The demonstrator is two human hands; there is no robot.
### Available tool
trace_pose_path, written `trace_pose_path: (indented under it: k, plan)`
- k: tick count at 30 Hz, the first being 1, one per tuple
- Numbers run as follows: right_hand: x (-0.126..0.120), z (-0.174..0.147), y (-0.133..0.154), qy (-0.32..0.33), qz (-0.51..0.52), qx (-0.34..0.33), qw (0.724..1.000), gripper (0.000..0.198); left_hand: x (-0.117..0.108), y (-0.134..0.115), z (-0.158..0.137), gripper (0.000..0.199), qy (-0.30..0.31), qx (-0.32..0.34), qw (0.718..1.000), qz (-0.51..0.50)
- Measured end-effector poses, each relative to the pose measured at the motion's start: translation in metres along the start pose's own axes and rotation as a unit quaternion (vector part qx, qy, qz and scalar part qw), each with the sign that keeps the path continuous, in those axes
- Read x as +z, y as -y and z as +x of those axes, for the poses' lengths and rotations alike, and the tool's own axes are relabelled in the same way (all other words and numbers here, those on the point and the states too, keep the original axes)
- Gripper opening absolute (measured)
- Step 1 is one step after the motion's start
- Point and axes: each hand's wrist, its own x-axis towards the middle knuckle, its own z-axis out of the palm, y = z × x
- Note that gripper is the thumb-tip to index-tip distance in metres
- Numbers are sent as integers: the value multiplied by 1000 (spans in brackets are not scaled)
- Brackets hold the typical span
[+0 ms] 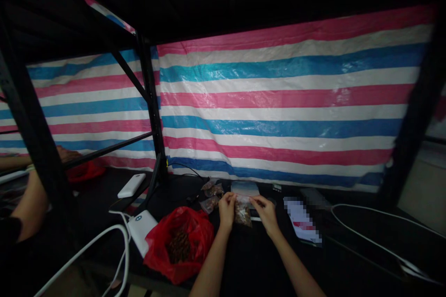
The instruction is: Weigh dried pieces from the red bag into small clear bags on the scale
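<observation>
At the far middle of the dark table (251,260), right under the striped tarp (278,102), both hands meet on one small clear bag (242,212) of brown pieces. The left hand (226,207) pinches the bag's top left corner, the right hand (265,211) pinches the top right, fingers closed on the plastic from either side. The bag hangs upright between them, its long axis running top to bottom, its mouth up at the fingertips and the filled belly sagging toward the table just below. Neither hand is nearer: the bag sits dead centre, straight ahead of the person, equally gripped.

Just behind the hands lies a pale flat scale-like thing (245,189), and to the left of it a cluster of small filled bags (212,196). Nearer the camera, left of the left forearm, a red plastic bag (179,243) gapes open with a heap of the same brown pieces inside. A white power bank (140,231) touches its left edge, cables trailing off. Another white device (131,185) lies further back. At the far left, beyond the black frame (149,102), another person's arm (29,199) is in view.
</observation>
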Motion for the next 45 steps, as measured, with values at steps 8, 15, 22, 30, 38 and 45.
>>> trace_pose_path:
  k: [8,15,22,30,38,45]
  plan:
    - [-6,2,-4,-30,3,12,999,32,3,-6,3,42,48,-51,993,-90]
    - [-9,4,-4,-18,0,-2,1000,29,1,0,3,43,54,-61,994,-70]
    - [-8,5,-4,-19,-24,-28,999,26,-2,8,5,32,36,-5,999,-4]
    - [-5,4,-6,-29,-26,-17,999,26,-5,5,6,33,41,2,999,21]
    - [-3,6,-7,-24,73,50,996,30,-2,5,5,30,46,23,998,23]
    - [-1,6,-6,-10,111,90,990,32,0,-2,-3,30,52,56,994,83]
